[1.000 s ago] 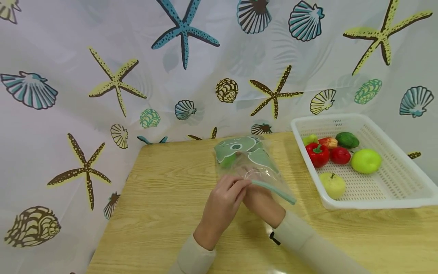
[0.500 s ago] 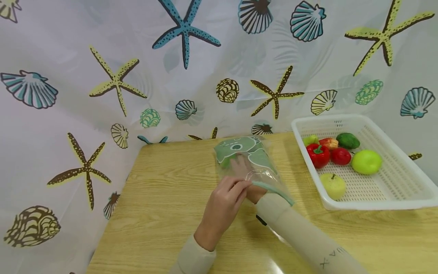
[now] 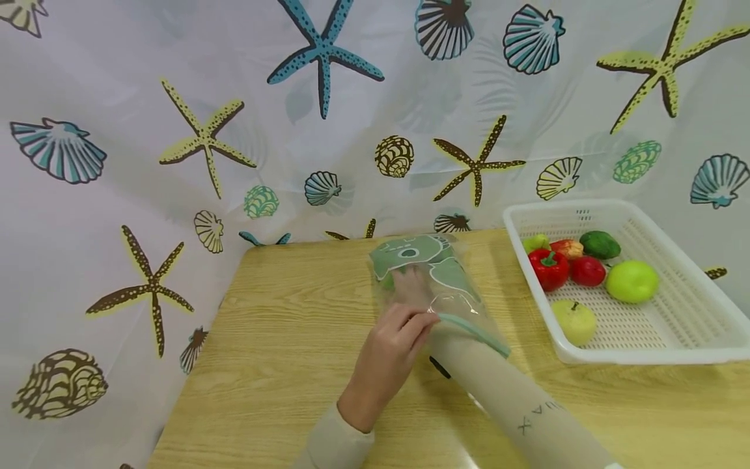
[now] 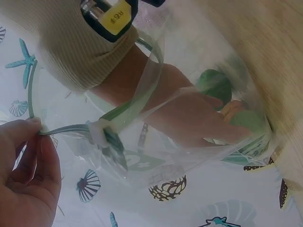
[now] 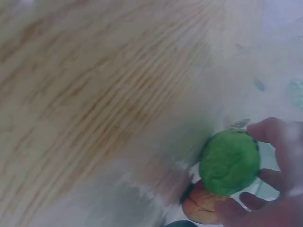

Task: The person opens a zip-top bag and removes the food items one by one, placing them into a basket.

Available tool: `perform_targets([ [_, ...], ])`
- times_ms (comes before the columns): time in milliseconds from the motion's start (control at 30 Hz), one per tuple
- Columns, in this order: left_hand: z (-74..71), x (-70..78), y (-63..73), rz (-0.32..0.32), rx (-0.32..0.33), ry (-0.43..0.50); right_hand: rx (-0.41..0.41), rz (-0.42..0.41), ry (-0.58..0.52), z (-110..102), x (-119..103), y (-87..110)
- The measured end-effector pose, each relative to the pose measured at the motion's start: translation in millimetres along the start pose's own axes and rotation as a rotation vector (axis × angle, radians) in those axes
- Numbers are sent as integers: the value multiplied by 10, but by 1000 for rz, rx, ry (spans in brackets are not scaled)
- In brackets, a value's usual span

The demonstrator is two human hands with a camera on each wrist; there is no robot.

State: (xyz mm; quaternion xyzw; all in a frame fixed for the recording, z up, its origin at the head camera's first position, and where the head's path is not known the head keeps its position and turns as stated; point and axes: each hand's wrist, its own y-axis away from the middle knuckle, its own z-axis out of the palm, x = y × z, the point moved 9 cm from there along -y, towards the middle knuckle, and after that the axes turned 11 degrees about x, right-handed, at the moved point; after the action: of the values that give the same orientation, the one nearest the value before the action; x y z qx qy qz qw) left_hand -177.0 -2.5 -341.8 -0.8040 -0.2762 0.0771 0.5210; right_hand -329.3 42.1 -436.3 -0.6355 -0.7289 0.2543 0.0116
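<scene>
A clear zip bag with a green animal print lies on the table. My left hand pinches the edge of its mouth; in the left wrist view the thumb and fingers hold the teal zip strip. Up to the sleeve, my right arm is inside the bag, and the right hand shows through the plastic. In the right wrist view its bent fingers surround a bright green, round, lumpy vegetable, with a red-orange fruit touching it. A dark green round piece lies beside them in the bag.
A white plastic basket stands at the right with a red bell pepper, a yellow pear, a green-yellow fruit and other produce. A curtain with sea prints hangs behind the wooden table.
My right hand has slid deeper into the bag, so its sleeve now passes through the mouth. The left hand keeps its pinch on the edge. The basket's contents stay put.
</scene>
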Motion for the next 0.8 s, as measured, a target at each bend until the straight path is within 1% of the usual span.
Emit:
perform_targets([
  [100, 9, 3, 17, 4, -12, -10, 55, 22, -28, 9, 16, -10],
  [200, 13, -1, 29, 3, -16, -16, 92, 26, -41, 6, 17, -27],
  [367, 5, -3, 22, 6, -11, -15, 118, 0, -67, 49, 12, -65],
  [500, 5, -4, 20, 7, -14, -13, 189, -36, -23, 51, -10, -64],
  [567, 5, -6, 23, 6, -16, -17, 214, -36, -4, 35, -28, -54],
  [633, 1, -10, 24, 3, -18, -20, 216, -16, 7, 27, -39, -48],
  [800, -7, -22, 28, -1, -25, -25, 190, 54, 3, 29, -38, -54],
])
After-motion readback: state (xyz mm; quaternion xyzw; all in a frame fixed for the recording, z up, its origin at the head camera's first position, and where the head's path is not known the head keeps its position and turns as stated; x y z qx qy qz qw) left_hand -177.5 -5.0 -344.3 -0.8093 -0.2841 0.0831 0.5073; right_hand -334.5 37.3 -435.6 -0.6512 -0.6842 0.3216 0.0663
